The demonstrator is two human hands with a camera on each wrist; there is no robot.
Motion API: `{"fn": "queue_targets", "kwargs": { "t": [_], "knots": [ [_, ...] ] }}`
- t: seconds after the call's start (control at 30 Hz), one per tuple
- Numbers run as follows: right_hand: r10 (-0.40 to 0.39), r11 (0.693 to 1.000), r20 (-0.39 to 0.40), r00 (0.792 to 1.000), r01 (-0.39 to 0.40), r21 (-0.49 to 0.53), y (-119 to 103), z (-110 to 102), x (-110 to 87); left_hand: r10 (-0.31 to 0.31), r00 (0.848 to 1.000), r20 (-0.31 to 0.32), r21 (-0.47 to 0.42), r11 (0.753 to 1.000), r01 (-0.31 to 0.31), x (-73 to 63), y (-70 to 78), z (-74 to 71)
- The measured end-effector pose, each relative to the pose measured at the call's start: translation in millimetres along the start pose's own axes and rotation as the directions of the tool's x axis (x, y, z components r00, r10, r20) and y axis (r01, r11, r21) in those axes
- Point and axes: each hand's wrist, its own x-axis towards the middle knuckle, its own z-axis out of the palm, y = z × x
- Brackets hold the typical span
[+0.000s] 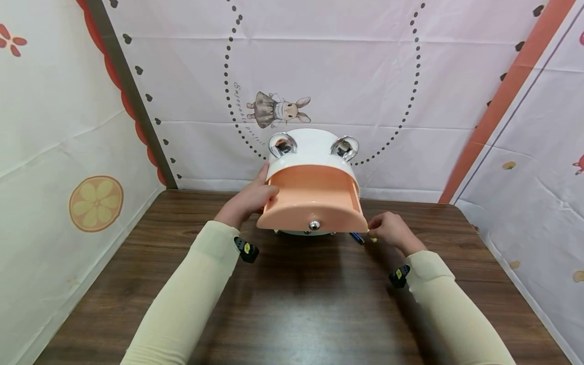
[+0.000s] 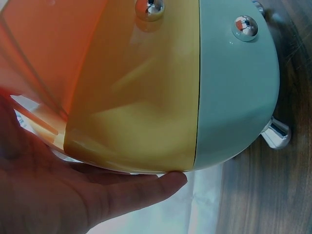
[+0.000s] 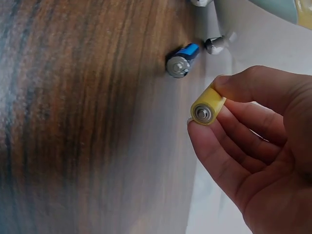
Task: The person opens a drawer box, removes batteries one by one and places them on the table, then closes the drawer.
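Note:
In the head view, a white rounded drawer box (image 1: 310, 144) stands at the back of the table, its peach upper drawer (image 1: 315, 192) pulled out with no contents visible. Below is a mint green drawer front (image 2: 239, 83), closed. My left hand (image 1: 248, 200) rests against the box's left side, thumb by the drawer's edge; the left wrist view shows its fingers (image 2: 146, 192) extended along the side. To the right of the box, my right hand (image 1: 393, 232) pinches a yellow battery (image 3: 208, 106) between thumb and fingertips. A blue battery (image 3: 183, 60) lies on the table beside the box.
The brown wooden table (image 1: 292, 304) extends in front of the box. Two shiny silver loops (image 1: 344, 148) stick up from the box top, and it stands on silver feet (image 3: 217, 45). Printed cloth (image 1: 365, 76) hangs behind and at both sides.

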Motion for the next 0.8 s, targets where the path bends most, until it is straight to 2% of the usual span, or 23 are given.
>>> {"fn": "queue_targets", "kwargs": {
  "t": [0.23, 0.43, 0.8],
  "knots": [
    [0.048, 0.999, 0.012, 0.999, -0.048, 0.007, 2.7, 5.0, 1.6, 0.001, 1.0, -0.017, 0.005, 1.0, -0.001, 0.4, -1.1, 0.2],
    [0.032, 0.999, 0.017, 0.999, -0.033, 0.029, 4.3, 8.6, 1.7, 0.004, 1.0, -0.026, 0.019, 1.0, -0.003, 1.7, -2.6, 0.6],
    [0.024, 1.0, 0.016, 1.0, -0.024, -0.012, 4.3, 12.0, 1.1, -0.013, 1.0, -0.019, 0.018, 1.0, 0.013, 0.0, 0.5, -0.5]
  ]
}}
